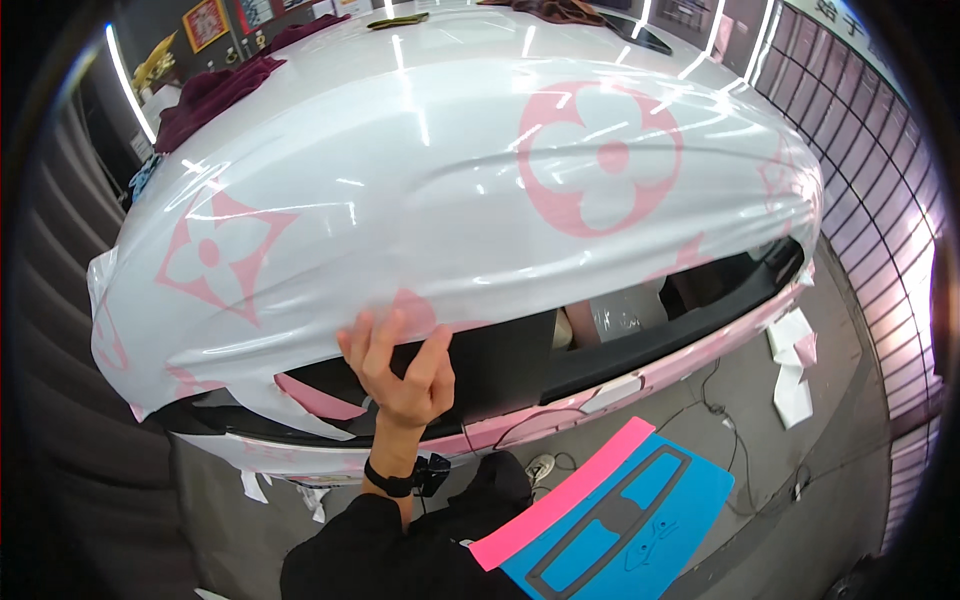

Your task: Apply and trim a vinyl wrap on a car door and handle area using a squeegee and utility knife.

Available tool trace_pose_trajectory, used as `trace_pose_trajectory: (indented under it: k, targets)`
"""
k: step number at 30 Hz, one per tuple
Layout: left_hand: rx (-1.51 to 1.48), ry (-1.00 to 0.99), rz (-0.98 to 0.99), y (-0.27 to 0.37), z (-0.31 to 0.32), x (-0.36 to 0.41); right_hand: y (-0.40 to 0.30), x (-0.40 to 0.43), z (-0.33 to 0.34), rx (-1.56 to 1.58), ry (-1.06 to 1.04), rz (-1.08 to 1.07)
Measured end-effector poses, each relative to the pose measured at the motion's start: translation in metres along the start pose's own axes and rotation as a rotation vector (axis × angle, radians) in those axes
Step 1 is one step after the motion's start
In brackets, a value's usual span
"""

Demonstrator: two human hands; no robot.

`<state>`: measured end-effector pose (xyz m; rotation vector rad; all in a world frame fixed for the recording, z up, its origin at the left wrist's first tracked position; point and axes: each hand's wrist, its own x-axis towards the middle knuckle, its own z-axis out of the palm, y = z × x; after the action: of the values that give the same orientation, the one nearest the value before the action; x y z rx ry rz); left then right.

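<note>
White printed vinyl film (450,195) with pink flower motifs covers the roof of a car and hangs slack, creased, over the upper edge of the side windows. My left hand (401,367), wearing a black wristband, has its bent fingertips at the lower film edge; whether they pinch it cannot be told. A torn film strip (285,409) hangs across the window at left. My right hand is out of view. A large blue squeegee (675,502) with a pink blade and grey grip outline juts in at lower right; what holds it is hidden.
The pink-wrapped car door (525,427) runs below the dark side window (495,367). Maroon cloths (217,101) and a brown cloth (555,9) lie at the roof's far side. Cables (716,409) and film scraps (791,367) are on the floor. A black grid (862,120) stands right.
</note>
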<state>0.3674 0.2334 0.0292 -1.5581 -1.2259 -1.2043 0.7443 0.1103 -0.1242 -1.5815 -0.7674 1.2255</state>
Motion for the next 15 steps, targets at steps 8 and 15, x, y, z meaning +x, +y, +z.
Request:
trace_pose_trajectory:
  k: [8, 15]
  targets:
    - [0.243, -0.109, -0.173, 0.016, 0.003, 0.02, -0.137, 0.086, 0.004, 0.02, -0.381, -0.343]
    - [0.264, -0.167, -0.228, 0.031, 0.008, 0.092, -0.191, 0.089, 0.006, 0.037, -0.463, -0.381]
